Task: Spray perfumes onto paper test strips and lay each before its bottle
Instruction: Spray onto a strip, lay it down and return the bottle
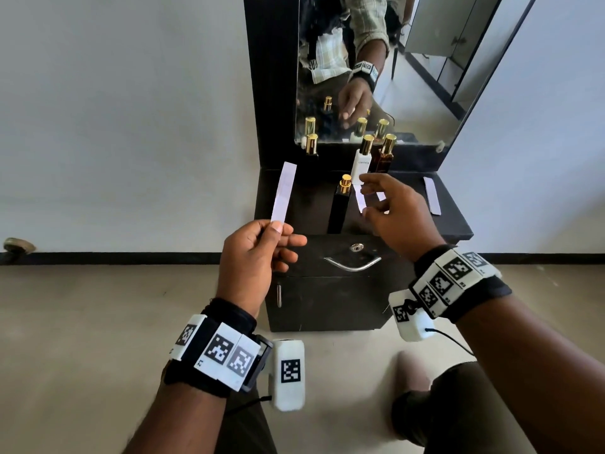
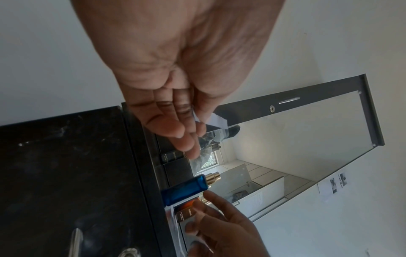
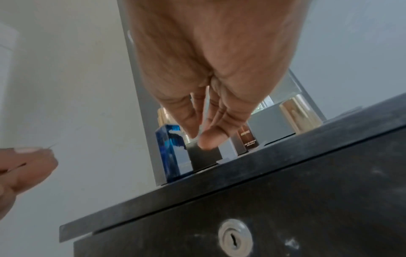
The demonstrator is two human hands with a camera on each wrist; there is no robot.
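Each bare forearm wears a black fabric wrist cuff [image 1: 229,317] ringed with white blocks printed with black square codes. A white camera pod [image 1: 288,375] with a thin black cable [image 1: 450,339] hangs beside each cuff. Dark trousers [image 1: 458,404] cover the knees.

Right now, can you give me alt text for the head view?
The left hand pinches a white paper strip upright while the right hand reaches, holding nothing, toward gold-capped perfume bottles on a black mirrored cabinet, where more strips lie.
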